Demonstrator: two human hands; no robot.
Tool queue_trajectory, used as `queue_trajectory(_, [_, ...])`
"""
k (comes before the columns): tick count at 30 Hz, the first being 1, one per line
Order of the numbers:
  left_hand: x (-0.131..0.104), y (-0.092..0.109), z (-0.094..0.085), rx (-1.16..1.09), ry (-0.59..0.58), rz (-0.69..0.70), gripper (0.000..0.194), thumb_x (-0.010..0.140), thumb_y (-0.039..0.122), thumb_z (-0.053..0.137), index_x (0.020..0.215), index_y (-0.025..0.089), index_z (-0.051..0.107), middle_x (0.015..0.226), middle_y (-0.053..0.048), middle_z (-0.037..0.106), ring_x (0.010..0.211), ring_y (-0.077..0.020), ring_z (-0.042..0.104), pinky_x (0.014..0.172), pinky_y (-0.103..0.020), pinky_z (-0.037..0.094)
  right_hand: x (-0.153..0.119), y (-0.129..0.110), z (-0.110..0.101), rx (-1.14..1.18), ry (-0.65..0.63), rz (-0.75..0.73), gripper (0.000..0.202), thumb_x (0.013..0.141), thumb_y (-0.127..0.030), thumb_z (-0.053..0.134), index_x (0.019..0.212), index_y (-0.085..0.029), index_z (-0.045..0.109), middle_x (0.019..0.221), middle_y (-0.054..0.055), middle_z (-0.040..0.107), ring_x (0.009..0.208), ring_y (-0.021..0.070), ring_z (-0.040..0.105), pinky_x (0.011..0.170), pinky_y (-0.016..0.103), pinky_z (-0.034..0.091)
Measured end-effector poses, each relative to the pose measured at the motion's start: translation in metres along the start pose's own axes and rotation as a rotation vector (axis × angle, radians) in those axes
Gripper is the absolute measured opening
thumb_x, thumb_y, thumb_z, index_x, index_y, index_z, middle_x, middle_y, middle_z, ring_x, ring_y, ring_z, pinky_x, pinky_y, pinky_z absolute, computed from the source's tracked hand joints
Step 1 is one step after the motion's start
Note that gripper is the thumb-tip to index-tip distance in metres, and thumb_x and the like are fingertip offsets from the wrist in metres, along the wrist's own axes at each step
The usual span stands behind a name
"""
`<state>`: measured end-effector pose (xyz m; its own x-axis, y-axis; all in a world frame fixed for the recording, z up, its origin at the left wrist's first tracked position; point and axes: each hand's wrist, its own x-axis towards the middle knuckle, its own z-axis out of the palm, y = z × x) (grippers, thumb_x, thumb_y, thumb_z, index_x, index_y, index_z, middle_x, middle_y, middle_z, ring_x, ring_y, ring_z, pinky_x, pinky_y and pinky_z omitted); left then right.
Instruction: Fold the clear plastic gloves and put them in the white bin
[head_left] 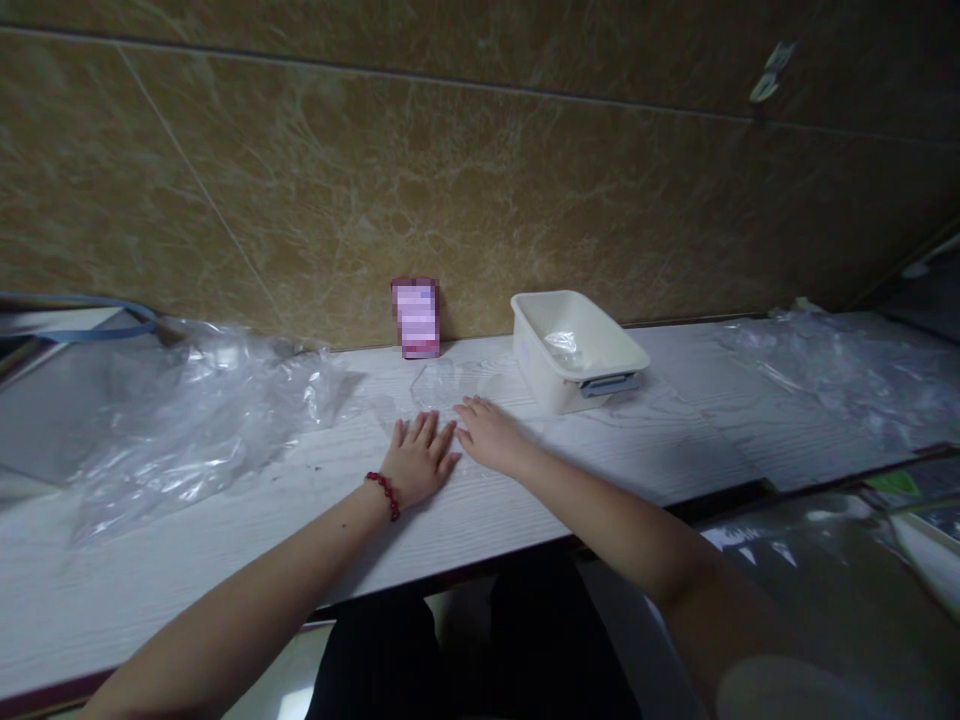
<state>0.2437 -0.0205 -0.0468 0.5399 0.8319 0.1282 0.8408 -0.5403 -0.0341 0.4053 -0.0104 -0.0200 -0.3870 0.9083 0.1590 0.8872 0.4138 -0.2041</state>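
Observation:
My left hand (418, 460), a red bead bracelet (384, 492) at its wrist, lies palm down on the pale wood-grain table with its fingers spread. Close beside it my right hand (489, 434) rests flat too, fingers stretched out. Both hands are open and touch what looks like a thin clear plastic sheet or bag (452, 385), whose edges are hard to make out against the table. A white plastic basket (536, 362) with a grey handle stands just beyond my right hand, and some clear plastic (564, 347) lies inside it.
A phone (417, 318) with a lit screen leans against the tiled wall (480, 190). Crumpled clear plastic bags (217, 400) lie at the left, and more clear plastic (847, 370) lies at the right. The table's front edge runs close to my legs.

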Motion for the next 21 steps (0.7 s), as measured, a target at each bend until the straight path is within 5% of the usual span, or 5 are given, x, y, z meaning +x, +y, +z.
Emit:
queue_trajectory(7, [0.022, -0.029, -0.015, 0.035, -0.072, -0.059, 0.051, 0.084, 0.04, 0.023, 0.128, 0.017, 0.034, 0.135, -0.014, 0.03, 0.124, -0.0346, 0.02, 0.092, -0.063, 0.01, -0.006, -0.01, 0.022, -0.003, -0.027, 0.042, 0.056, 0.082, -0.047, 0.031, 0.128, -0.014, 0.032, 0.136, 0.014, 0.026, 0.126, 0.0268, 0.019, 0.101, 0.043, 0.015])
queue_trajectory(13, [0.062, -0.065, -0.005, -0.058, -0.182, 0.202, 0.052, 0.086, 0.042, 0.013, 0.132, 0.022, 0.023, 0.14, -0.006, 0.022, 0.127, -0.0236, 0.018, 0.099, -0.049, 0.014, -0.01, -0.002, 0.018, -0.035, -0.09, 0.0, 0.061, 0.081, -0.054, 0.027, 0.132, -0.02, 0.026, 0.139, 0.011, 0.018, 0.128, 0.0263, 0.012, 0.102, 0.044, 0.008])
queue_trajectory(21, [0.079, -0.11, 0.011, 0.017, -0.198, -0.041, 0.059, 0.082, 0.053, 0.013, 0.134, 0.025, 0.016, 0.141, -0.007, 0.016, 0.128, -0.0265, 0.013, 0.097, -0.053, 0.012, -0.024, -0.011, 0.003, -0.021, -0.165, -0.01, 0.07, 0.076, -0.064, 0.023, 0.134, -0.026, 0.015, 0.141, 0.01, 0.01, 0.127, 0.0323, 0.003, 0.097, 0.055, 0.0])
